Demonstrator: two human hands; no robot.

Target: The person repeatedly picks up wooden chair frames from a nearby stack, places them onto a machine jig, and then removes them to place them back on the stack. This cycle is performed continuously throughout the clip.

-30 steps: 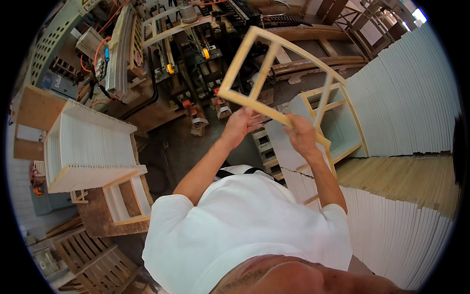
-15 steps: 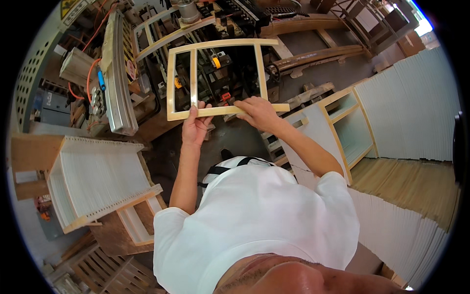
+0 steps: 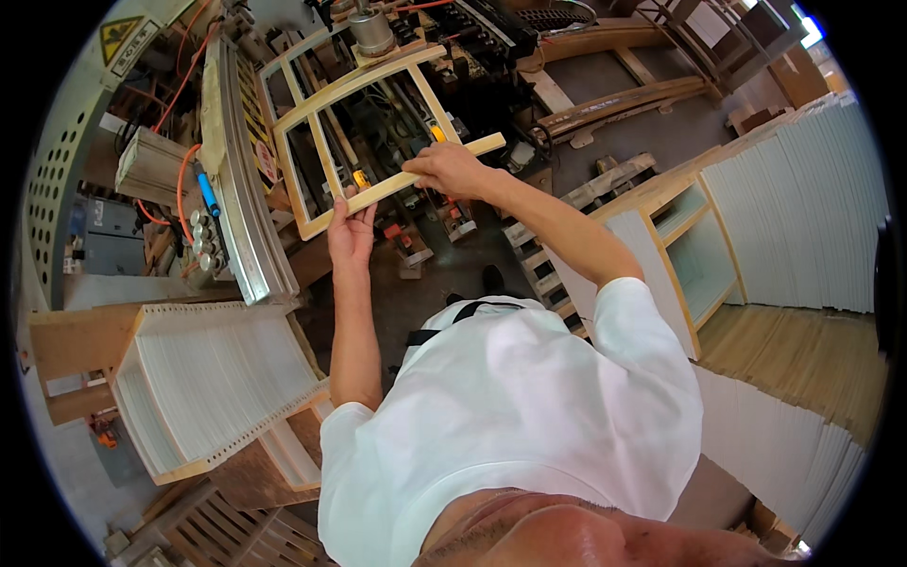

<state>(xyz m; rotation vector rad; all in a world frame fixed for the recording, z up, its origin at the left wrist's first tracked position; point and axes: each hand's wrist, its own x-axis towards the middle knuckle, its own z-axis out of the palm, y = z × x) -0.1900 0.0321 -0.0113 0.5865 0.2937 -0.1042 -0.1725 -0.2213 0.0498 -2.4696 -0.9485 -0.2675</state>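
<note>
A pale wooden frame (image 3: 321, 156) with a crossbar is held out over a machine, tilted with its left end lower. My left hand (image 3: 351, 231) grips the near rail close to the crossbar, thumb on top and fingers beneath. Further right along the same rail, my right hand (image 3: 452, 170) is closed over it, fingers wrapped across the wood. The frame's far left corner overlaps a second wooden frame (image 3: 289, 71) lying on the machine; whether they touch I cannot tell. A metal cylinder (image 3: 371, 34) stands just beyond the far rail.
A long metal rail (image 3: 248, 198) runs along the machine's left side. Stacked white-faced frames stand at left (image 3: 222, 383) and right (image 3: 789, 213). A wooden pallet (image 3: 543, 274) lies right of my legs. Orange-and-black clamps (image 3: 406, 241) sit below the held frame.
Both hands have carried the wooden frame left and away from me, over the machine. It has turned so its right end is higher. My view has shifted slightly.
</note>
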